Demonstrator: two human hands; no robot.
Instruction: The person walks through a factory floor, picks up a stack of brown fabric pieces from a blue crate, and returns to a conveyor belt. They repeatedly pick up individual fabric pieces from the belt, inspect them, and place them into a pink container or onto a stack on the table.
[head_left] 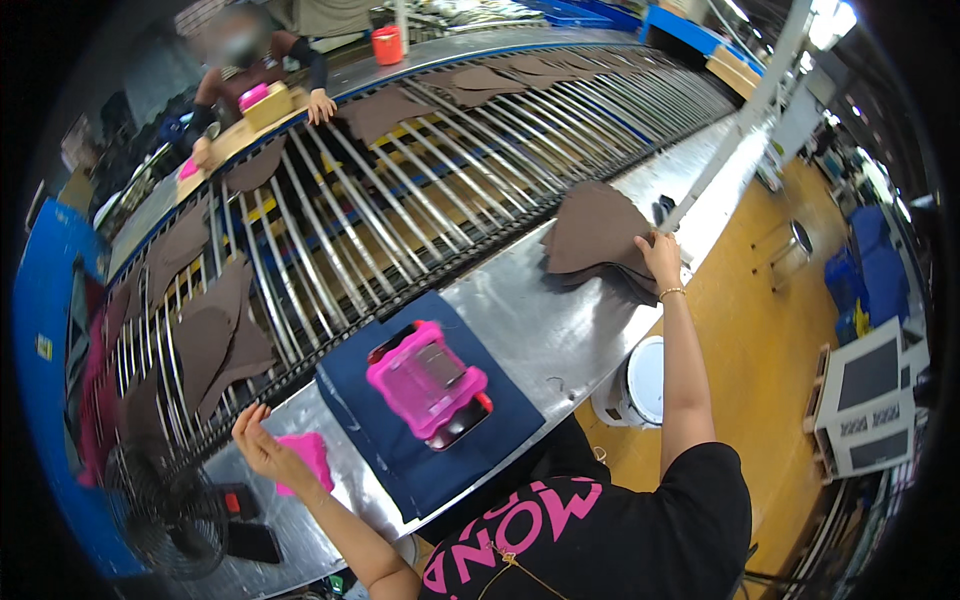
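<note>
My right hand [661,262] reaches out to a stack of brown cut fabric pieces [600,225] on the metal table, fingers closed on its right edge. My left hand [265,447] is raised over the table's near left edge by the slatted conveyor; its fingers are loosely bent and slightly apart, with nothing visible in them. Close to it lies a pink plastic piece [308,460]. Between my hands, a dark blue sheet [400,470] lies on the table. On it rests a pink wavy-edged frame [425,380] with a clear middle, over a dark, red-edged object.
A conveyor of metal bars [440,190] carries several brown pieces [215,340]. Across it sits a co-worker [250,75] with a hand at its edge. A black fan [170,510] stands at left, a white bucket [643,380] below the table, and a pale post [735,135] at right.
</note>
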